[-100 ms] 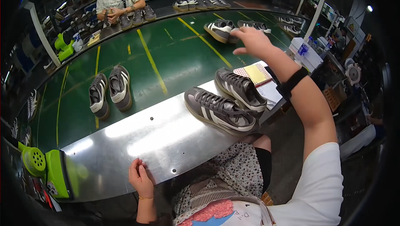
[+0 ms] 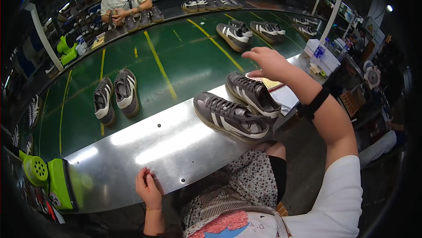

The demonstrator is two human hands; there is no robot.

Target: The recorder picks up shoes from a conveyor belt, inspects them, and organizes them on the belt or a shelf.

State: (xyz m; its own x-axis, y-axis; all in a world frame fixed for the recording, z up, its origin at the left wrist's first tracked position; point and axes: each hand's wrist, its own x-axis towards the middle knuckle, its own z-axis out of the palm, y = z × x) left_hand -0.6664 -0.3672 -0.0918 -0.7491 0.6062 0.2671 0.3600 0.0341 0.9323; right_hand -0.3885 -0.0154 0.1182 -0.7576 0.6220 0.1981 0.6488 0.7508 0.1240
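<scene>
Empty, with fingers apart, my right hand (image 2: pixel 269 63) is raised at the belt's near edge. It is above a notepad (image 2: pixel 273 82) with a yellow sheet and just beyond a pair of dark grey sneakers. The near sneaker (image 2: pixel 228 114) and far sneaker (image 2: pixel 251 92) of that pair, white-striped and laced, stand side by side on the metal table (image 2: pixel 176 150). My left hand (image 2: pixel 148 189) rests at the table's front edge, fingers loosely bent and holding nothing. A similar left sneaker (image 2: pixel 104 102) and right sneaker (image 2: pixel 126 92) stand on the green belt.
More sneakers (image 2: pixel 235 35) stand farther along the green conveyor belt (image 2: pixel 167 49). Across it a co-worker (image 2: pixel 125 1) handles a shoe beside several others. A lime-green device (image 2: pixel 59 183) is at the table's left end; a white box (image 2: pixel 323 55) stands at the right.
My right hand has come back toward me and lower, away from the far sneakers on the belt and over the notepad. My left hand has stayed put.
</scene>
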